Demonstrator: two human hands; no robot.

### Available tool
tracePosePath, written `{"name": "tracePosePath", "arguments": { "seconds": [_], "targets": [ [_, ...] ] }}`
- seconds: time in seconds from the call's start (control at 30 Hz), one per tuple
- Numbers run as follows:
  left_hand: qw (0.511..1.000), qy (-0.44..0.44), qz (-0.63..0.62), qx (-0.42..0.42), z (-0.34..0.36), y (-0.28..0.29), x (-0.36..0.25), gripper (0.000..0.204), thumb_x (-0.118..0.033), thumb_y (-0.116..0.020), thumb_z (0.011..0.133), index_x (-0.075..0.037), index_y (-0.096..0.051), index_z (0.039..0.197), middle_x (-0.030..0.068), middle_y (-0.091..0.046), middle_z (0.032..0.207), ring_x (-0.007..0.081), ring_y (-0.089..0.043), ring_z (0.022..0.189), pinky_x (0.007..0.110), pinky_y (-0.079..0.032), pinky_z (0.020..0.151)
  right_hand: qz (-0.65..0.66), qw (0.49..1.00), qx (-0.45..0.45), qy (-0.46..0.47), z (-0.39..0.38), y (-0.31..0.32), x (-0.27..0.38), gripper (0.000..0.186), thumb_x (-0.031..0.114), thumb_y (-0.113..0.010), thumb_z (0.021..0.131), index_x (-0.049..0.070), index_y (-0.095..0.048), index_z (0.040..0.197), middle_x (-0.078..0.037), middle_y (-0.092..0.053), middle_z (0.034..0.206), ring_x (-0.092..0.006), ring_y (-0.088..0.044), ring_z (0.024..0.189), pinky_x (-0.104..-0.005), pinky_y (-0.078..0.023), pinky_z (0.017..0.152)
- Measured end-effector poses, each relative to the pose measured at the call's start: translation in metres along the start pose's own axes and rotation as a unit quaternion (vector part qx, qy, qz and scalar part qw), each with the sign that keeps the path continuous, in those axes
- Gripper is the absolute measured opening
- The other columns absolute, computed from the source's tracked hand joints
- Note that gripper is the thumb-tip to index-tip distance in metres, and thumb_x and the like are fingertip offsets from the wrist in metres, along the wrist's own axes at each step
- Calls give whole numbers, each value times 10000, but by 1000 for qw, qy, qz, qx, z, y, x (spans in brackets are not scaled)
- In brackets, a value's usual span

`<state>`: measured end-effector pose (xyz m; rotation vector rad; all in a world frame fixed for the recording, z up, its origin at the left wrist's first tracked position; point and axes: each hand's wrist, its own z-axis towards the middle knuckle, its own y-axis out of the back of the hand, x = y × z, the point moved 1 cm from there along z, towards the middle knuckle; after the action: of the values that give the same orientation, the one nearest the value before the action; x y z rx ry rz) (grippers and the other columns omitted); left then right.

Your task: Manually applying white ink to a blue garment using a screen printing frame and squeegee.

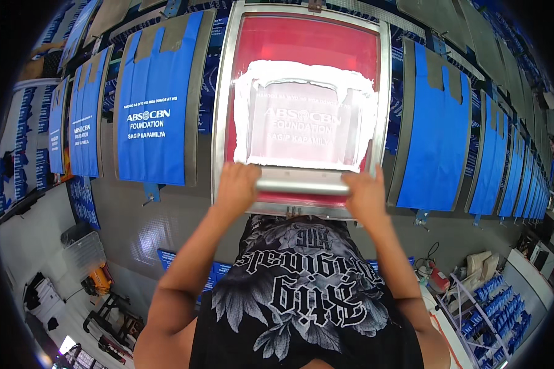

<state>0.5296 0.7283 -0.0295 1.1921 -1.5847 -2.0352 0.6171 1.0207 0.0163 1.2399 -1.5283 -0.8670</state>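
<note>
A screen-printing frame [383,86] with a metal rim and red mesh [308,34] lies in front of me. Thick white ink [242,120] forms a rough border around the pale lettered stencil area. Across the near part of the mesh lies a silvery squeegee [301,183], just below the ink. My left hand [237,186] is closed around its left end, and my right hand [365,194] grips its right end. Fingertips of both hands are partly hidden, and the right one is slightly blurred.
Blue printed bags [154,117] lie on flat boards to the left, and more blue bags [437,135] line the boards on the right. Small metal clamps [148,200] stick out along the near edge. A rack [474,307] with blue items stands at lower right.
</note>
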Motion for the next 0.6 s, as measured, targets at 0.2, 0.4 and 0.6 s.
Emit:
{"name": "tracePosePath", "arguments": {
  "seconds": [0.2, 0.4, 0.6],
  "targets": [
    [999, 25, 38, -20, 129, 1, 39, 155, -144, -675, 631, -116, -656, 783, 106, -630, 748, 291, -596, 758, 410, -436, 730, -60, 995, -77, 5, 111, 11, -53, 302, 93, -609, 644, 152, -658, 936, -113, -665, 851, -266, -618, 866, -462, -352, 970],
    [994, 75, 74, 30, 208, 49, 53, 382, -358, -740, 686, -103, -657, 958, 139, -654, 847, 307, -618, 847, 415, -459, 777, -22, 998, -14, 61, 202, 73, -76, 388, 133, -592, 626, 146, -665, 1008, -135, -666, 871, -316, -637, 839, -406, -511, 745],
    [974, 190, -98, -77, 89, 72, -24, 376, -348, -619, 831, -30, -610, 1030, 184, -633, 894, 340, -605, 841, 424, -469, 730, 8, 999, 13, 34, 225, 115, -85, 388, 118, -607, 630, 105, -664, 1013, -179, -659, 900, -310, -652, 808, -401, -516, 717]
  ]
}}
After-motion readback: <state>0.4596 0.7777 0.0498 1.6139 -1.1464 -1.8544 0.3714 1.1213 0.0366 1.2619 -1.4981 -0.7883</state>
